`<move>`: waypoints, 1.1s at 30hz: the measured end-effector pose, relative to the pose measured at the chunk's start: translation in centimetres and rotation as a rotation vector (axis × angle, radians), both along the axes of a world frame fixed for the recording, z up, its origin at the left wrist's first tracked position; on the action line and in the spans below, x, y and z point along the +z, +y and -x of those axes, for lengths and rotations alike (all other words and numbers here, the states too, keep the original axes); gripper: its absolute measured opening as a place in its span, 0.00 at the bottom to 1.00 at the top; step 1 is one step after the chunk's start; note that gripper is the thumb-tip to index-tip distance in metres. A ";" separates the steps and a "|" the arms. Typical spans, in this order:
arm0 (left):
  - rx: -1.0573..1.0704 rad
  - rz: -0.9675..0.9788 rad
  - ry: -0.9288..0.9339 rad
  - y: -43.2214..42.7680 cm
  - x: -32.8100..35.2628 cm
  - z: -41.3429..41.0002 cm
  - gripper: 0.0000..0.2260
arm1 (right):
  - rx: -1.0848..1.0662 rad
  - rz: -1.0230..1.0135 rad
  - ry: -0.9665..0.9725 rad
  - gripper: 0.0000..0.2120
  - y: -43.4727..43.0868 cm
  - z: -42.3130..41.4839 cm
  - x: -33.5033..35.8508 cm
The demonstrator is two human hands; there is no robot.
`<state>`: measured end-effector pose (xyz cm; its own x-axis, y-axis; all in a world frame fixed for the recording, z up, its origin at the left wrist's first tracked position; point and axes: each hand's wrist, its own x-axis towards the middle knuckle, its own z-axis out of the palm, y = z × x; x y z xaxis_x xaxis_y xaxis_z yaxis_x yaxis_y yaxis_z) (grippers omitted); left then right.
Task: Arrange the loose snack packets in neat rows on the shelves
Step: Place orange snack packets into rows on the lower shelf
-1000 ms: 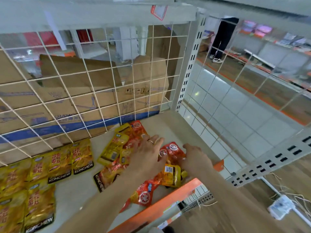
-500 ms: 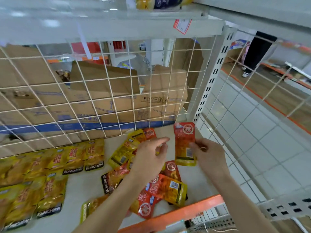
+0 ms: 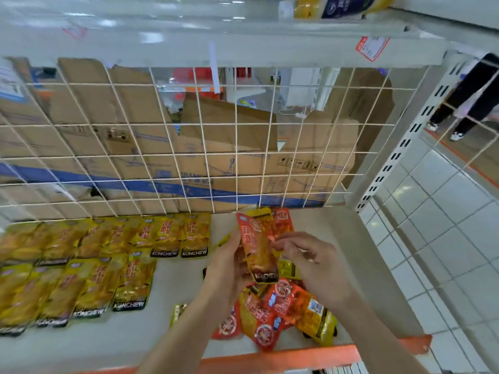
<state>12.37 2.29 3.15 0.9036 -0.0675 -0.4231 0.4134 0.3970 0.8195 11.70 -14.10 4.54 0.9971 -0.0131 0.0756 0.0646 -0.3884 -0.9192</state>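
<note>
1. Two hands on one item. Left hand (image 3: 229, 263) gripped the held packet (image 3: 258, 249) (red/orange) along its left edge, fingers curled behind it. Right hand (image 3: 310, 255) pinched its right edge near the top w/ thumb and forefinger, other fingers loosely curled.
2. Position: held packet hung above the shelf (image 3: 129, 341), between the hands and over the back of the loose pile (image 3: 283, 314). No contact w/ the shelf as far as could be seen.
3. Axis: long axis ran approx. front-to-back, brand end toward the person, top toward the wire mesh (image 3: 189, 157) and leaning slightly left. Same heading as the packets in the yellow rows (image 3: 108, 252), so judged no turn needed, only a small straightening.
4. Bearing: yellow rows lay to the left. Bare shelf just right of the back row's last packet sat beside the left hand. Left hand nearer that gap; right hand nearer the pile.
5. Judgement: next move prob. a short carry left and down into that gap, or the start of a separate red row there. Which one could not be told.
6. Unclear: yellow and red packets behind the held one were blurred. Could not tell if in hand or lying on the shelf.
</note>
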 end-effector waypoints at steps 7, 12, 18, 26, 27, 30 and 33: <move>0.047 -0.013 0.047 3.0 0.7 1.0 0.08 | -0.265 0.280 0.245 0.08 -1.1 -6.3 -3.5; 0.017 -0.109 0.045 4.7 1.6 1.4 0.07 | -0.235 0.544 0.394 0.19 -1.7 -10.4 -5.8; 0.031 -0.158 0.066 5.9 1.9 1.6 0.09 | -0.268 0.552 0.483 0.16 -0.7 -11.9 -6.6; 0.055 -0.132 0.093 7.5 2.1 1.4 0.10 | -0.354 -0.083 0.447 0.04 -1.3 -10.6 -4.0; 0.067 -0.124 0.095 7.7 2.1 1.3 0.10 | -0.359 -0.219 0.424 0.08 -1.5 -9.8 -3.1; 0.088 -0.077 0.084 8.3 2.3 1.0 0.10 | -0.216 -0.662 0.453 0.14 -1.1 -6.6 -0.1; 0.089 -0.048 0.057 8.9 2.9 0.9 0.08 | -0.186 -0.920 0.513 0.16 0.9 -3.5 2.2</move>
<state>11.43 11.20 6.05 0.8793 0.0333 -0.4752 0.4251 0.3951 0.8144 15.21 -13.19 6.76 0.8835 -0.0068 -0.4684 -0.4015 0.5040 -0.7647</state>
